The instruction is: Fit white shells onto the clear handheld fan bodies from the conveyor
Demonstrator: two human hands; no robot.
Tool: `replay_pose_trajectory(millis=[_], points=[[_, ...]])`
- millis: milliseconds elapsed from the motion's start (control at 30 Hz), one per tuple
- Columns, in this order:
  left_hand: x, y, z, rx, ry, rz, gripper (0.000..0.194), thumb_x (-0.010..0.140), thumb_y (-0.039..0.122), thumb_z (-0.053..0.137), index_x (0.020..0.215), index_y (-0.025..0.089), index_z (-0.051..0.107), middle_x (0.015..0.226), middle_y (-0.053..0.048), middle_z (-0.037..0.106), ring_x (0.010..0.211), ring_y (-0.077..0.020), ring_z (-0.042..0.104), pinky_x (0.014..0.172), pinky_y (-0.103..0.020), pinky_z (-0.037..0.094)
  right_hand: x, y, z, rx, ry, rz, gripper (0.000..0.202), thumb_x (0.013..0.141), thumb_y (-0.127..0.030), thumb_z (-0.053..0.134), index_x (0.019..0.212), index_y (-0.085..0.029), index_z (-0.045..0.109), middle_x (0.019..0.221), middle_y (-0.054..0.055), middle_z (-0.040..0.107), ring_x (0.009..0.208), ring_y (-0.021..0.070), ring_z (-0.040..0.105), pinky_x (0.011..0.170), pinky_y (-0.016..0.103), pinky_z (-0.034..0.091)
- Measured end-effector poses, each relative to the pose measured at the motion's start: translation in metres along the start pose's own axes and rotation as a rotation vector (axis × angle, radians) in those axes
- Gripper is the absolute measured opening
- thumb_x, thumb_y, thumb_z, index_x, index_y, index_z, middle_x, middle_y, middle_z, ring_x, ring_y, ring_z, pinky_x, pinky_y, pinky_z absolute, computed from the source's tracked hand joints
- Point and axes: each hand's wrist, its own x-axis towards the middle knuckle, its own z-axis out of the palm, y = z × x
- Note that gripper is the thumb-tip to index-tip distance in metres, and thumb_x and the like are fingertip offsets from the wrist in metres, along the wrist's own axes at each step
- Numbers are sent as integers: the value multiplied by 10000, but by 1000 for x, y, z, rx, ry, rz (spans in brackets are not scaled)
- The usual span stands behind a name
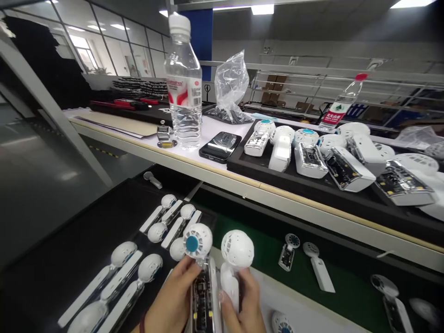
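Gripping an open fan body (203, 286) with its circuit board showing, the left hand (171, 300) has its fingers curled round the handle near the picture's lower edge; the blue-hubbed head (197, 240) stands just above the fingertips. The right hand (243, 305) is wrapped round a white back shell (236, 259), held upright just beside the body, the two parts close together. Left of the hands, rows of white shells (128, 273) fill a black tray. To the right, the green belt (270, 259) carries two separate fans (312, 263) with bare strip between. Above, the shelf edge (243, 180) overhangs, bearing a water bottle (183, 88), a phone (220, 145) and more fans (312, 155).
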Motion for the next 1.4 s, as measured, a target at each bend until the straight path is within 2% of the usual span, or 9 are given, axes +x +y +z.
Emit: replay_pose_trajectory(millis=[133,233,333,533,700,900,1100,1300,1400], points=[[-25,18,-17,-161,-26,-129,429,764,428,504,1121,192,532,1041,-72,623,966,-263,576,833,-383,449,-5,-16,-7,361,19,237,928,575,-434,751,1299,-330,180,1170,73,529,977,231,546,848,374,434],[-35,22,-23,-103,34,-61,532,765,602,422,1140,239,520,938,-48,648,864,-232,601,771,-353,463,3,-8,-19,665,-61,458,568,600,-566,676,1035,-237,520,849,45,610,673,168,552,607,287,465],[-36,16,-28,26,138,-27,585,728,686,386,994,205,587,697,-34,639,638,-186,589,592,-280,456,8,9,-34,874,-125,694,596,684,-734,418,747,-177,621,635,40,539,557,144,492,510,279,453],[-36,7,-42,27,215,-11,586,699,708,396,780,164,599,654,-48,621,593,-180,576,551,-269,455,5,31,-48,1014,-174,919,400,736,-552,559,909,-195,616,768,32,558,726,161,544,673,318,509],[-53,6,-62,-212,115,-111,393,773,467,525,1028,176,593,948,-53,653,860,-211,602,771,-304,483,1,37,-34,1080,-106,914,409,758,-384,620,1127,-261,493,689,-46,524,556,91,489,513,230,441],[-66,2,-81,-103,129,-125,375,785,341,552,1136,210,535,1194,-63,562,809,-203,614,597,-280,483,-4,17,-32,934,-203,1008,519,767,-553,512,1165,-226,452,985,65,605,783,229,602,640,356,489],[-66,1,-63,3,60,-127,441,770,384,565,1172,211,510,1069,-64,630,935,-261,593,807,-356,459,0,2,-16,741,-155,849,533,741,-603,509,1045,-166,535,675,22,597,518,125,502,497,228,408],[-66,-4,-48,26,-77,-164,537,782,278,577,1286,255,393,1138,-31,613,1059,-223,540,891,-334,414,-12,-21,-8,551,-263,888,594,739,-695,411,744,-130,594,572,40,569,538,133,513,518,218,409],[-67,3,-51,-13,-35,-143,525,791,300,571,1284,273,393,1164,-19,603,1078,-218,532,908,-336,409,-18,-41,-5,622,-318,870,523,751,-653,455,888,-174,614,707,42,615,681,165,560,593,248,447]])
